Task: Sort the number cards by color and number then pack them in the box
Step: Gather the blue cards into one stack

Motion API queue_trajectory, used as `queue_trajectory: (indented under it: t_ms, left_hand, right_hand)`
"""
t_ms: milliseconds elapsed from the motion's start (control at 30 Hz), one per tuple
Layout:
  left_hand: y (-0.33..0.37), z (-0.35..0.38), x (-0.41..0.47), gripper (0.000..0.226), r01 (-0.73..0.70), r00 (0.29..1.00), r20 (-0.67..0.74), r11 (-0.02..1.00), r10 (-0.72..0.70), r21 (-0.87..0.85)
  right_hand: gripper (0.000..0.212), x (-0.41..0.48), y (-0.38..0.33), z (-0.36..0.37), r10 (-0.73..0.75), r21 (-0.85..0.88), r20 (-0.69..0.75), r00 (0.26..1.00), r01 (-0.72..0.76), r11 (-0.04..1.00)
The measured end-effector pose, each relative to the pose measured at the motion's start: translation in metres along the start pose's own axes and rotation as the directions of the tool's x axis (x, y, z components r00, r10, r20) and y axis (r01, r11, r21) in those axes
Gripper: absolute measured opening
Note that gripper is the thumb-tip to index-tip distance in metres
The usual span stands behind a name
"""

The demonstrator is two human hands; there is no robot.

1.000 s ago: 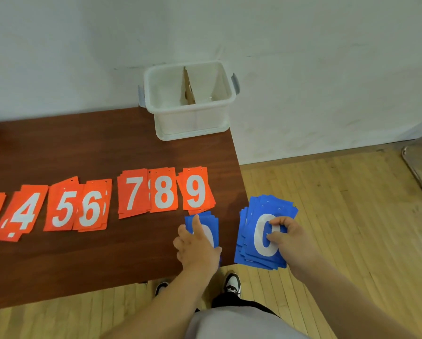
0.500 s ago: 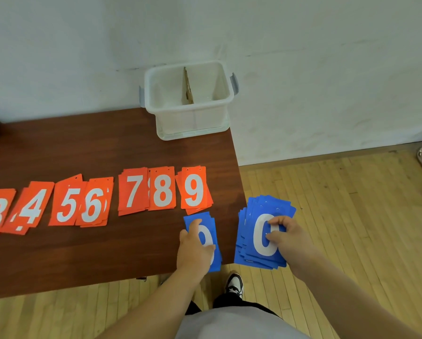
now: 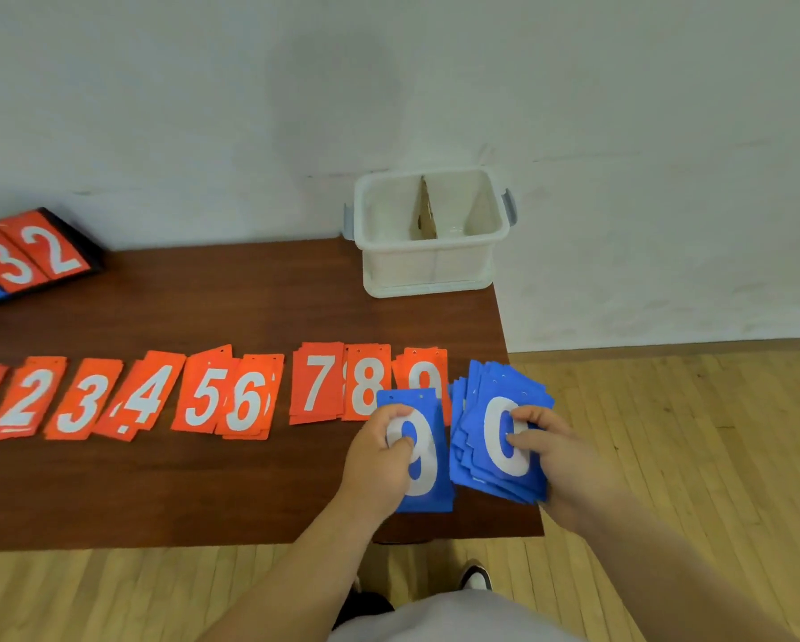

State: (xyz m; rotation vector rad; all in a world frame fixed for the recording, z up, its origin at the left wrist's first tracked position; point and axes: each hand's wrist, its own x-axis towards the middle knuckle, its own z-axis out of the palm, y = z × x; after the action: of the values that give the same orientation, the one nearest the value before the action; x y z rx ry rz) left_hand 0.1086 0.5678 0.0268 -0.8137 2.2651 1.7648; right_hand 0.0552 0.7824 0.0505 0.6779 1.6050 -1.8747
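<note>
Orange number cards lie in a row of small piles on the brown table (image 3: 203, 493), from 1 at the left to the orange 9 pile (image 3: 428, 370) at the right. My left hand (image 3: 379, 461) pinches a blue 9 card (image 3: 428, 474) near the table's front right corner, overlapping the orange 9 pile. My right hand (image 3: 560, 461) grips a fanned stack of blue cards (image 3: 495, 456) with a 0 on top, over the table's right edge. The white plastic box (image 3: 430, 261) stands at the back right corner with a cardboard divider inside.
A black scoreboard stand (image 3: 27, 257) showing orange 3 and 2 sits at the back left. The table's right edge drops to a wooden floor (image 3: 667, 456). A white wall runs behind. My shoe (image 3: 477, 579) shows below the table.
My left hand has lifted the blue 9 card up and away from me, over the orange 9 pile. The view swung left, bringing the scoreboard stand into sight. The right hand still holds its stack.
</note>
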Motion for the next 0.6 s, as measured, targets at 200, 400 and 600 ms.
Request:
queue_trajectory:
  t_ms: [200,400,600]
  left_hand:
    - [0.034,-0.049,-0.002,0.052,-0.044,0.999,-0.003,0.968,0.045,-0.247]
    - [0.071,-0.107,-0.018,0.035,-0.199,0.979,-0.043,0.894,0.199,-0.4]
    - [0.071,-0.166,-0.02,0.065,-0.295,0.942,0.041,0.881,0.333,-0.371]
  right_hand:
    - [0.027,-0.022,-0.031,0.071,-0.064,0.206,0.288,0.955,0.003,0.979]
    - [0.028,-0.037,-0.038,0.139,-0.21,-0.019,0.286,0.935,0.224,0.974]
    - [0.032,-0.053,-0.037,0.202,-0.34,-0.368,0.299,0.891,0.437,0.821]
